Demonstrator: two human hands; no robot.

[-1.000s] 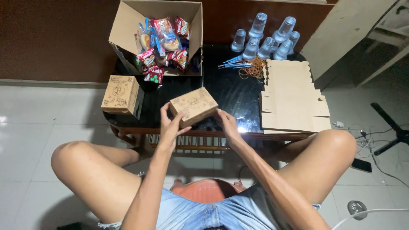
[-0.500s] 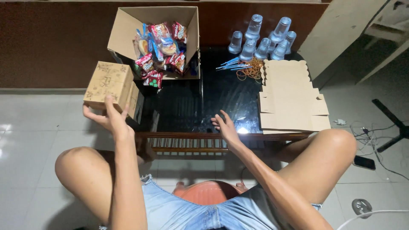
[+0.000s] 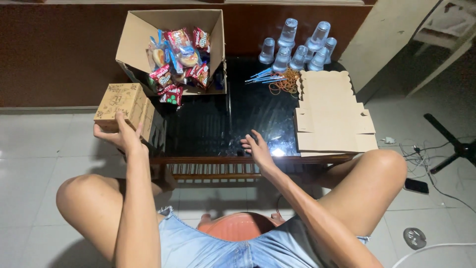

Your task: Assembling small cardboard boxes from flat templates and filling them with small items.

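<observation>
Head view: left hand point(image 3: 121, 136) partly behind box point(image 3: 125, 103)

We see a pale tiled floor point(image 3: 44, 149), a dark brown wall point(image 3: 59, 54) behind, a low black glass-topped table point(image 3: 208, 129) with a wooden rail, and a black fan base point(image 3: 458, 146) at right

A small tan printed carton point(image 3: 124, 103) is sitting in the left hand point(image 3: 121, 134) off the table's left edge. Behind it, an open brown cardboard box point(image 3: 134, 37) is leaning on the black table point(image 3: 223, 124), spilling red, blue and clear snack packets point(image 3: 178, 54). Flat, unfolded tan carton blanks point(image 3: 329, 114) are lying stacked at the table's right side.
</observation>
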